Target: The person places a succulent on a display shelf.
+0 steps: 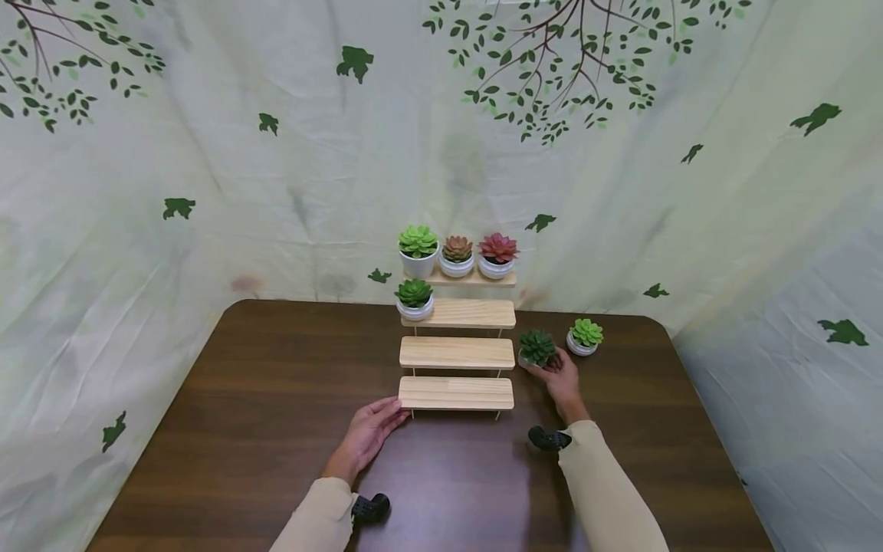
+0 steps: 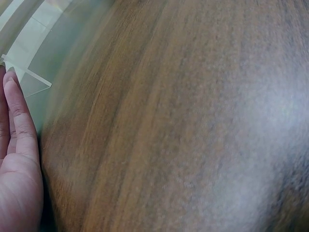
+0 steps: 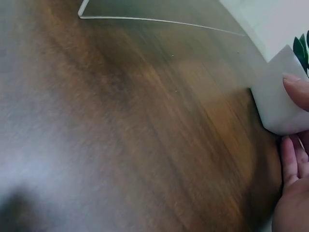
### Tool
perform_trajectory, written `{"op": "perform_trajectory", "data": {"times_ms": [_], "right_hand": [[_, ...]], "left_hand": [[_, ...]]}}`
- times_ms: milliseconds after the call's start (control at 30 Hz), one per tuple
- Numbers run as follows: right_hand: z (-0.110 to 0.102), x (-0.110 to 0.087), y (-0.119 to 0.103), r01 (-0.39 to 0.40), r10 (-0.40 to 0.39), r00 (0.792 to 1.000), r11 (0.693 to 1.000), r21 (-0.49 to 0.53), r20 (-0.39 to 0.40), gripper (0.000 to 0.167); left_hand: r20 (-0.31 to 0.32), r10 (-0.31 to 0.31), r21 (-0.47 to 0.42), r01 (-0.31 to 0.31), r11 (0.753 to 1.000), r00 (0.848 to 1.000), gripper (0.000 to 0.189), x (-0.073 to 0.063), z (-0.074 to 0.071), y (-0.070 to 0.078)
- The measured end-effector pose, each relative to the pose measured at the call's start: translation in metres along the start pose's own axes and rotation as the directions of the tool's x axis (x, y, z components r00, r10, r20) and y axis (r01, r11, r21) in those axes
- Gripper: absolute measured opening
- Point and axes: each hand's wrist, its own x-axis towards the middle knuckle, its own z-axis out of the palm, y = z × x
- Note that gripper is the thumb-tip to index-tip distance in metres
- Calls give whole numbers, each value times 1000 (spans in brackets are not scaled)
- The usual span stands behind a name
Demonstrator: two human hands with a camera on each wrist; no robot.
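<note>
A tiered wooden display stand (image 1: 457, 392) with pale plank shelves and clear side supports stands on the table. My left hand (image 1: 372, 431) touches the lower left corner of its front shelf; the left wrist view shows straight fingers (image 2: 20, 111) beside the clear support. To the stand's right, my right hand (image 1: 560, 376) grips a dark green potted succulent (image 1: 536, 347). Its white pot (image 3: 277, 96) sits between thumb and fingers in the right wrist view, tilted in that picture. A light green potted succulent (image 1: 585, 336) stands on the table just beyond the right hand.
On the top shelf are a bright green succulent (image 1: 418, 249), a brownish one (image 1: 457, 255) and a red one (image 1: 497, 254). Another green succulent (image 1: 414, 298) sits at the left of the second shelf. A leaf-printed cloth (image 1: 310, 176) hangs behind the brown table (image 1: 290, 368).
</note>
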Motion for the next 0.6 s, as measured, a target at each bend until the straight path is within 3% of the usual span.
{"op": "perform_trajectory", "data": {"times_ms": [300,600], "right_hand": [[-8,-7,-3,-10,11,999,1000,-14,37,62],[-20,-15,-14,-3,5,999,999,-42,40,64]], "left_hand": [[-47,-73,-23,72,997,996,15,0,3,3],[-47,-18,-7,17,1000,999,15,0,3,1]]}}
